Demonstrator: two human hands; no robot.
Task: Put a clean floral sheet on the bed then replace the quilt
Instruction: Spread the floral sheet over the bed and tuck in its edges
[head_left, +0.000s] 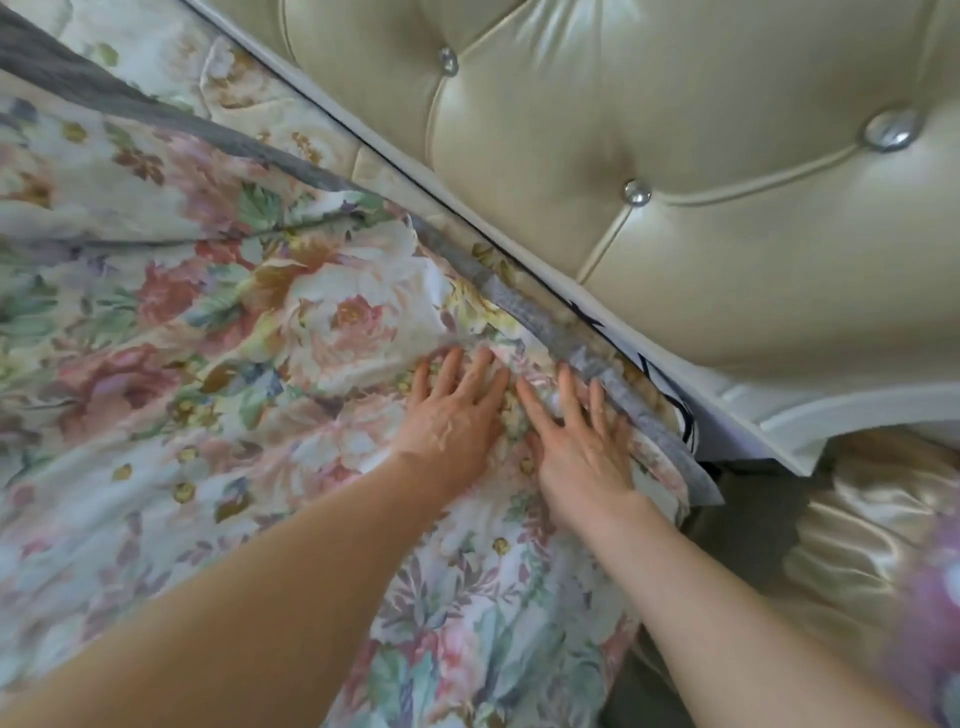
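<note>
Both the left hand (451, 415) and right hand (582, 447) are pressing flat, fingers apart, on the floral sheet (218, 322) at frame centre; its corner risks bunching beside the headboard (675, 156).

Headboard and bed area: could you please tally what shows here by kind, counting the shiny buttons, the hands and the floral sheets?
Shiny buttons on the tufted headboard: 3
Hands flat on the fabric: 2, left hand and right hand
Floral sheet: 1
Total: 6
</note>
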